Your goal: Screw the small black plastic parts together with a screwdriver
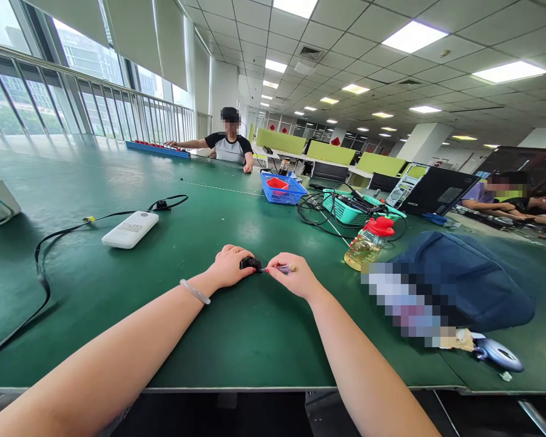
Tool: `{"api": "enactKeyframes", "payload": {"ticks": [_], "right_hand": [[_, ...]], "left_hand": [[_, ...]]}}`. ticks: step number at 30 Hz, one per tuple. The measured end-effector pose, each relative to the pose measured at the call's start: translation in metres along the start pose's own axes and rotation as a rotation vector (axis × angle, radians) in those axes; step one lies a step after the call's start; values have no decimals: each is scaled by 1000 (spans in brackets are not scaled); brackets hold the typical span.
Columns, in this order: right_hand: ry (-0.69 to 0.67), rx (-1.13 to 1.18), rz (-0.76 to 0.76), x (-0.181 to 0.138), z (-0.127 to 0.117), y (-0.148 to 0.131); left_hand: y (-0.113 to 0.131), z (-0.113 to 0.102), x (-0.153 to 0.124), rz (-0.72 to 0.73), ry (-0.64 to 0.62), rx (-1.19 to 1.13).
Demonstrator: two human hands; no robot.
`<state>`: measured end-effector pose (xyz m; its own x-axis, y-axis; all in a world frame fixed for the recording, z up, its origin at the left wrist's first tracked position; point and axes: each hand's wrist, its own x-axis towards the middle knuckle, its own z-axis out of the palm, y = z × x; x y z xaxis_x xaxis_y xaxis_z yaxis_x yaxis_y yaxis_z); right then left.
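Note:
My left hand (229,265) rests on the green table (236,328) with its fingers closed around a small black part (250,263). My right hand (293,274) pinches a thin tool with a clear handle (282,268), and the tool's tip touches the black part. Both hands meet at the table's middle. A pale bracelet (195,292) circles my left wrist.
A white power bank (130,229) with a black cable (40,255) lies at the left. A blue basket (281,188), a teal basket (346,209) and a red-lidded jar (369,241) stand behind. A blue bag (464,276) lies at the right. Other people sit at the far end and far right.

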<state>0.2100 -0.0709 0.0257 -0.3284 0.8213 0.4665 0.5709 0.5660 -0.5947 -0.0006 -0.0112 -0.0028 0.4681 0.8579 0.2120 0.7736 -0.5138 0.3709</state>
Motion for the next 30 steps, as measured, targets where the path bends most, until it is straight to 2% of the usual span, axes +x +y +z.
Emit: {"api": "enactKeyframes", "payload": {"ticks": [3,8,14,18,25,30], "right_hand": [[-16,-65,-60,-1,0,-6],[41,-57,-109,-1,0,-11],[4,-94,-123,-2,2,-11],[-49,-202,-225,-3,3,-15],[-159,-477,-468,0,31,-18],[-117,-536,-462,2,33,-14]], "left_hand": [[-2,2,1,5,5,-3],[-3,4,1,2,-5,-7],[-2,3,1,-5,0,-6],[-2,3,1,-7,10,0],[-4,5,3,-26,9,14],[-4,4,4,-34,5,42]]}}
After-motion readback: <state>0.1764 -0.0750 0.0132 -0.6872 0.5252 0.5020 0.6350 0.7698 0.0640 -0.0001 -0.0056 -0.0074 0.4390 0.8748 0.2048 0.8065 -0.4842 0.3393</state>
